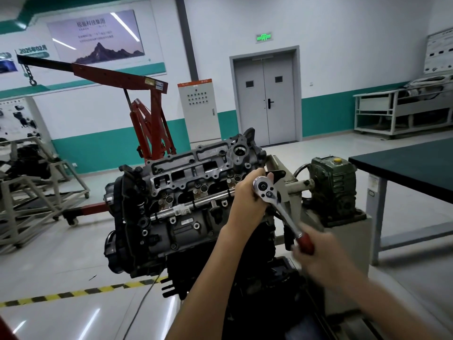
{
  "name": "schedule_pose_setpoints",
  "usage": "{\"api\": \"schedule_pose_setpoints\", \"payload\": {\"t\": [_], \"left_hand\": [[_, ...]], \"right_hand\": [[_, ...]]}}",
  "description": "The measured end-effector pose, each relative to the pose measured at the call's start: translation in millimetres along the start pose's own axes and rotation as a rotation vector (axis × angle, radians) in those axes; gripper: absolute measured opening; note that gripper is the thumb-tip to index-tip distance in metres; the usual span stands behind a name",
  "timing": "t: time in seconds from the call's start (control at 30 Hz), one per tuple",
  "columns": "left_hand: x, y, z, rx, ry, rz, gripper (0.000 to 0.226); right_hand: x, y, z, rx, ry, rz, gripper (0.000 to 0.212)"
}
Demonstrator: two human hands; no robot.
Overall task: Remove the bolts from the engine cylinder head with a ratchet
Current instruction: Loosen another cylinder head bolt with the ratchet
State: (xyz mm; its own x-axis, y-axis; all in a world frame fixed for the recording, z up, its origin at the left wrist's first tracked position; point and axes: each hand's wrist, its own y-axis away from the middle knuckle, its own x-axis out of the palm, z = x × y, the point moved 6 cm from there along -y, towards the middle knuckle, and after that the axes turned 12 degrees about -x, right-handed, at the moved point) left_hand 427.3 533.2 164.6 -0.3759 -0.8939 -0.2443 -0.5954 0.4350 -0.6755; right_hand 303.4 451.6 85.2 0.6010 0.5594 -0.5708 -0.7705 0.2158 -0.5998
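Two hands, one ratchet

Cups the chrome drive end of the ratchet (285,214) with the left hand (246,193), fingers curled round it; wraps the red grip with the right hand (318,255), blurred, toward 5 o'clock. Seats the tool at the 3 o'clock end of the cylinder head (191,177); cannot see the bolt beneath. Judged rigid, weighty steel, likely slick on the chrome. Best taken far down the red grip for leverage, drive end pressed square to stop slipping. Expect stiff first turns.

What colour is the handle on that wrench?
Dark red; the head view shows the ratchet handle in the right hand.
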Motion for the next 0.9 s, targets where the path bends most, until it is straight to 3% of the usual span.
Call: {"api": "schedule_pose_setpoints", "payload": {"t": [0.1, 0.17, 0.3, 0.43, 0.57, 0.67, 0.77, 0.9], "left_hand": [[0.1, -0.5, -0.5, -0.011, 0.006, -0.030, 0.039], [-0.1, -1.1, -0.1, -0.029, 0.009, -0.011, 0.037], [-4.6, -0.4, 0.5, 0.008, -0.086, 0.028, 0.035], [-4.2, 3.8, -4.6, 0.104, -0.213, 0.126, 0.006], [-2.7, 3.8, -9.1, 0.132, -0.202, 0.160, 0.011], [-3.5, 1.5, -4.9, 0.130, -0.167, 0.110, 0.012], [-2.2, 3.5, -4.6, 0.121, -0.105, 0.051, 0.016], [-0.2, 4.4, -5.7, 0.098, -0.048, 0.043, 0.013]], "right_hand": [[60.5, 13.1, 27.2, 0.143, -0.425, -0.115, 0.017], [78.5, 13.5, 37.6, 0.183, -0.557, -0.123, 0.021], [26.3, 1.6, 22.2, 0.020, -0.208, -0.048, 0.032], [-42.5, -30.3, -2.0, -0.159, 0.195, 0.238, 0.034], [-70.0, -57.4, -4.7, -0.283, 0.364, 0.283, 0.031], [-45.0, -36.7, -10.5, -0.179, 0.221, 0.223, 0.025], [-5.0, -8.9, 2.1, -0.066, -0.033, 0.020, 0.009], [55.0, 5.1, 27.8, 0.113, -0.426, -0.115, 0.032]]}}
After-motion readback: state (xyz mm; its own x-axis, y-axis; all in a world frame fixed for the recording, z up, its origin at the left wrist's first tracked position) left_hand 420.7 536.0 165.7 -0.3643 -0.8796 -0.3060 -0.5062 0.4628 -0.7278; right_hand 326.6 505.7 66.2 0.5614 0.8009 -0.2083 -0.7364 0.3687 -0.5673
